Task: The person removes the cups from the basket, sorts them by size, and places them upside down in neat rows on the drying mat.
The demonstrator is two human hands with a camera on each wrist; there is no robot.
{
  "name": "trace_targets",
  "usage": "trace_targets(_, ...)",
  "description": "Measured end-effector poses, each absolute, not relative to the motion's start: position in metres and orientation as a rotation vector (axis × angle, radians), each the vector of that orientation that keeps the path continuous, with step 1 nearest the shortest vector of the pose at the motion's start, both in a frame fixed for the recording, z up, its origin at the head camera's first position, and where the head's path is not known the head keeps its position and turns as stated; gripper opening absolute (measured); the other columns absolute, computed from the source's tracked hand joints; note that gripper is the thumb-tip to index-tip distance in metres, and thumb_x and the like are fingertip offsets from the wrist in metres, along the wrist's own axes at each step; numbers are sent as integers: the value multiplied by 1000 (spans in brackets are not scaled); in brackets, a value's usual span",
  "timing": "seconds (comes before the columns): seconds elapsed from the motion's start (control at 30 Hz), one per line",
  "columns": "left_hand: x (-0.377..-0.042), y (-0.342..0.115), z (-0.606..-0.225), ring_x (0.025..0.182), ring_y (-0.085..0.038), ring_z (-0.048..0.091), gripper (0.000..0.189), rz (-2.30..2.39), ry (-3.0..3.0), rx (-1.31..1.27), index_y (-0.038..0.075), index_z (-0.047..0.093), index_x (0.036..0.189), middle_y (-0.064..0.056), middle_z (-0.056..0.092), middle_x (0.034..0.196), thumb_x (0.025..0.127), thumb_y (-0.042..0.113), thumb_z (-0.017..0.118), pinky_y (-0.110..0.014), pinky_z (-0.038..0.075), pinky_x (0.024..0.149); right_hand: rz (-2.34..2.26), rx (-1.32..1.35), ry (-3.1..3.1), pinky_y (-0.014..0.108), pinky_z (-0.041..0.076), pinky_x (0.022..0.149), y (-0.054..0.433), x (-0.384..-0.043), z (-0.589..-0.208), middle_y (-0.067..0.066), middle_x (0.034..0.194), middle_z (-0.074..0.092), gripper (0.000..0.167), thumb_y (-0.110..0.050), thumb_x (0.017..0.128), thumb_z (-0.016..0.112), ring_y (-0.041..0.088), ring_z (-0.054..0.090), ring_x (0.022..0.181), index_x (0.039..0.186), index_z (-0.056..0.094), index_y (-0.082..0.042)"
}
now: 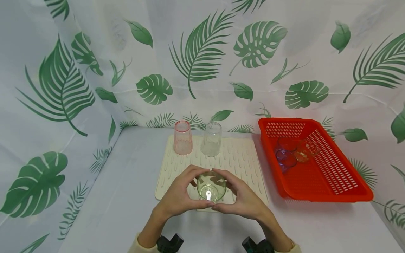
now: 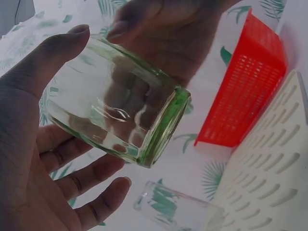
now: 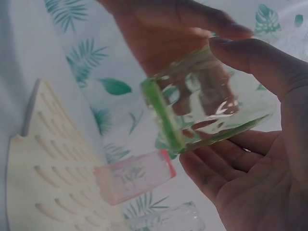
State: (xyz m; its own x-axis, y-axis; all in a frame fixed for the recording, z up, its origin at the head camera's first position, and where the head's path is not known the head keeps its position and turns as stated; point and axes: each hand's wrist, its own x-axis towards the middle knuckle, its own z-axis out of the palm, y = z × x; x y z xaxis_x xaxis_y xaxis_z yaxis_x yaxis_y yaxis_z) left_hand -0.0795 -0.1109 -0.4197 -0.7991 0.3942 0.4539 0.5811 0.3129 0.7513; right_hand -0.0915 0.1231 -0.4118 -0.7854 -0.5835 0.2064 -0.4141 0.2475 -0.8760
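Note:
A green-tinted drinking glass (image 1: 211,193) is held above the near part of a cream drying mat (image 1: 243,154). My left hand (image 1: 177,193) grips its left side, and my right hand (image 1: 245,196) grips the right side, thumbs meeting at the near edge. In the left wrist view, the thick green base of the glass (image 2: 166,127) faces the mat. From the right wrist, the right thumb and fingers curve around the glass (image 3: 197,103). Farther back on the mat, a pink-tinted glass (image 1: 182,138) and a clear glass (image 1: 212,140) stand upside down.
To the right is a red perforated plastic basket (image 1: 329,195). Inside it lie a purple-tinted glass (image 1: 286,159) and an amber-tinted glass (image 1: 302,154). A white cloth with green leaf prints (image 1: 202,52) hangs behind the white table (image 1: 114,196).

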Motion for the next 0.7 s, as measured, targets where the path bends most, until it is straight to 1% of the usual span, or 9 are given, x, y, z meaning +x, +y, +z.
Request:
trace_targets(0.13, -80, -111, -418, 106, -14, 59, 76, -1497, -2372, -907, 19, 56, 139, 3, 59, 128, 73, 35, 90, -32, 56, 80, -1588, -933, 2311, 31, 48, 111, 120, -94, -423, -2, 140, 60, 80, -20, 76, 89, 20, 58, 127, 145, 48, -25)
trace_targets(0.23, -80, -111, -418, 107, -15, 59, 77, -1495, -2371, -911, 18, 55, 139, 3, 59, 129, 73, 35, 90, -28, 55, 81, -1594, -897, 2291, 32, 46, 113, 117, -96, -433, -2, 140, 60, 77, -20, 76, 88, 17, 58, 128, 143, 51, -25)
trace_targets(0.4, -80, -112, -416, 107, -13, 58, 77, -1490, -2382, -898, 16, 56, 140, 4, 58, 128, 73, 34, 90, -26, 55, 82, -1630, -890, 2243, 26, 42, 114, 113, -98, -445, 1, 142, 59, 72, -17, 78, 86, 17, 56, 131, 141, 52, -20)
trace_targets(0.5, -79, -112, -416, 108, -12, 58, 76, -1495, -2383, -891, 18, 55, 140, 3, 58, 128, 74, 33, 90, -27, 55, 82, -1657, -902, 2221, 22, 42, 113, 111, -100, -449, 3, 141, 60, 69, -16, 79, 85, 16, 56, 131, 140, 53, -17)
trace_targets(0.6, -79, -114, -416, 110, -12, 58, 77, -1503, -2380, -878, 20, 54, 141, 3, 58, 129, 74, 31, 90, -28, 56, 83, -1675, -926, 2207, 23, 42, 113, 110, -100, -450, 4, 138, 62, 65, -17, 82, 84, 17, 56, 130, 139, 54, -13)
trace_targets(0.7, -78, -115, -416, 111, -12, 58, 77, -1520, -2376, -862, 21, 54, 141, 3, 58, 130, 73, 30, 90, -29, 56, 84, -1682, -945, 2214, 27, 45, 112, 109, -100, -452, 4, 136, 63, 61, -17, 83, 83, 18, 58, 129, 138, 56, -12)
